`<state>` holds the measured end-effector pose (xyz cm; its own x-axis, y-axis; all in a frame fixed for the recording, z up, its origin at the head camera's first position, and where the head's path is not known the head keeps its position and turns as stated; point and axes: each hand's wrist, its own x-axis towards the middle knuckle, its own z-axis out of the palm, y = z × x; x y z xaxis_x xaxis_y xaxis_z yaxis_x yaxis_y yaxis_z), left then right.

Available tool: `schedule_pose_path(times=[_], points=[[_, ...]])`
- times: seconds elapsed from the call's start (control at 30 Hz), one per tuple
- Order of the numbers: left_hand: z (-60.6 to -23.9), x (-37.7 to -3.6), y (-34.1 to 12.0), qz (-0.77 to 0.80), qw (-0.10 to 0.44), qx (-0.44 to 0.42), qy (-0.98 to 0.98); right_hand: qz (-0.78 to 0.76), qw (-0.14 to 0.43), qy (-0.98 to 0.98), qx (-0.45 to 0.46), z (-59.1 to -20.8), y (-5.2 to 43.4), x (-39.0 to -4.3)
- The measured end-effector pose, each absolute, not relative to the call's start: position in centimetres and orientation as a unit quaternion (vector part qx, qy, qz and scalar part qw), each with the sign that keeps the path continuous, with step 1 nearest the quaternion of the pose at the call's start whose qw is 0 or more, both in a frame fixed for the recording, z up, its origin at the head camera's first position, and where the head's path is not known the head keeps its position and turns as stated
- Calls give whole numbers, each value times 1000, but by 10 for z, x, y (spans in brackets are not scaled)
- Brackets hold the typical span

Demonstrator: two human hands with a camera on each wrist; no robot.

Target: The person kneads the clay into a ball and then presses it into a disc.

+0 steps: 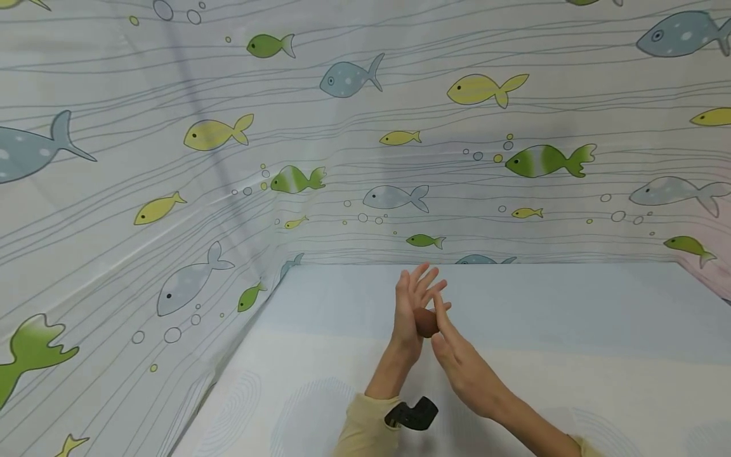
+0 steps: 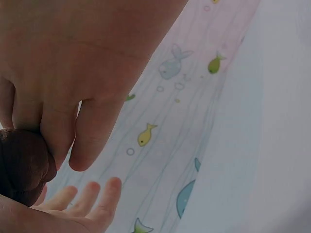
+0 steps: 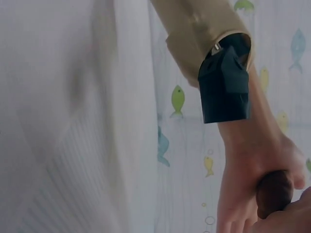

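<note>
A black wrist-mounted camera (image 1: 412, 414) sits on the left forearm beside a yellow sleeve (image 1: 365, 425), near the front edge of the pale blue table (image 1: 571, 304). Above the table's middle, the left hand (image 1: 410, 304) and right hand (image 1: 459, 358) are raised palm to palm with fingers straight and relaxed, pressing a small brown lump (image 1: 425, 322) between the palms, clear of the table surface. Beyond, a fish-patterned curtain (image 1: 342, 127) stands along the table's far and left edges.
</note>
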<state>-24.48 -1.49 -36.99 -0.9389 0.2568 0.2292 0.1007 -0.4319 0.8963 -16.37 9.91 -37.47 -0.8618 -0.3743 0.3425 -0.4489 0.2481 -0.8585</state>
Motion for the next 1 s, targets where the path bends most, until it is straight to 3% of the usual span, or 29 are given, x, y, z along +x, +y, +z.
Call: schedule_pose_path(times=[0.33,0.6,1.0], points=[[-371,-245,-19,791,-3,182,584,605,-25,-755,254,-365,97,-151],[-384,-231,3,729,20,241,640,695,4,-679,237,-360,116,-161],[-381,-208,26,667,-1,300,682,754,47,-628,189,-368,130,-188]])
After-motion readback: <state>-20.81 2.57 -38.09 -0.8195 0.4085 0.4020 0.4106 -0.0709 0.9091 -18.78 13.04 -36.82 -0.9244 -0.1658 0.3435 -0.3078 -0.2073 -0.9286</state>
